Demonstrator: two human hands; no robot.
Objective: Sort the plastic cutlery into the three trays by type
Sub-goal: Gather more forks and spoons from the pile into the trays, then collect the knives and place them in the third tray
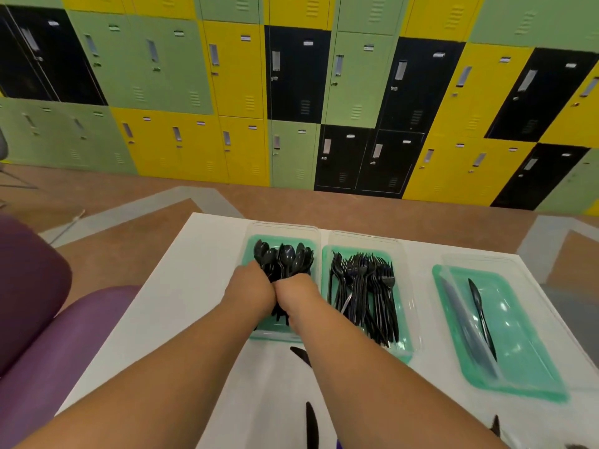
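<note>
Three clear trays with green bottoms stand on the white table. The left tray holds a bundle of black spoons. My left hand and my right hand meet over this tray and both grip the spoon handles; the fingers are hidden under the hands. The middle tray holds several black forks. In the right tray lie a black knife and a greyish one. Loose black knives lie on the table near me.
A purple seat stands left of the table. Beyond the table's far edge is brown floor, then a wall of green, yellow and black lockers. More dark cutlery shows at the bottom right edge.
</note>
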